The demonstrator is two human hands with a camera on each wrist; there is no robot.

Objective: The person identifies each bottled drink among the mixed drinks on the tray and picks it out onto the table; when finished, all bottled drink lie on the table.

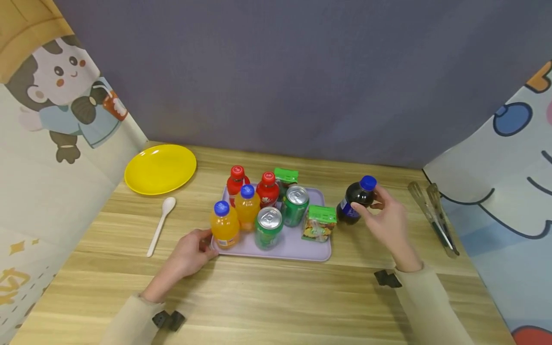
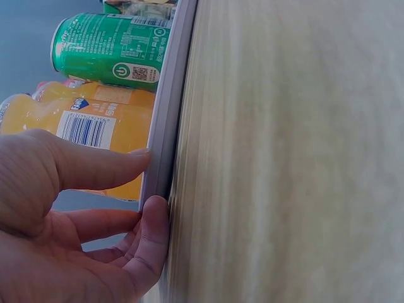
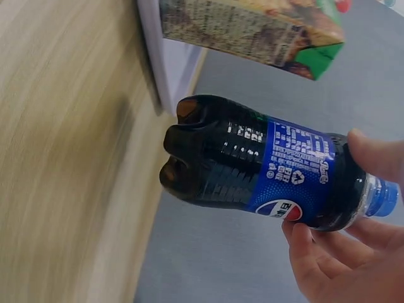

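My right hand grips a dark cola bottle with a blue cap by its upper part, just right of the lilac tray; in the right wrist view the bottle shows its whole base. My left hand pinches the tray's near left corner between thumb and fingers, as the left wrist view shows at the tray rim. On the tray stand two orange bottles, two red-capped bottles, two green cans and two green-topped boxes.
A yellow plate lies at the back left, with a white spoon in front of it. Metal tongs lie at the right edge of the table. A grey wall rises behind the table.
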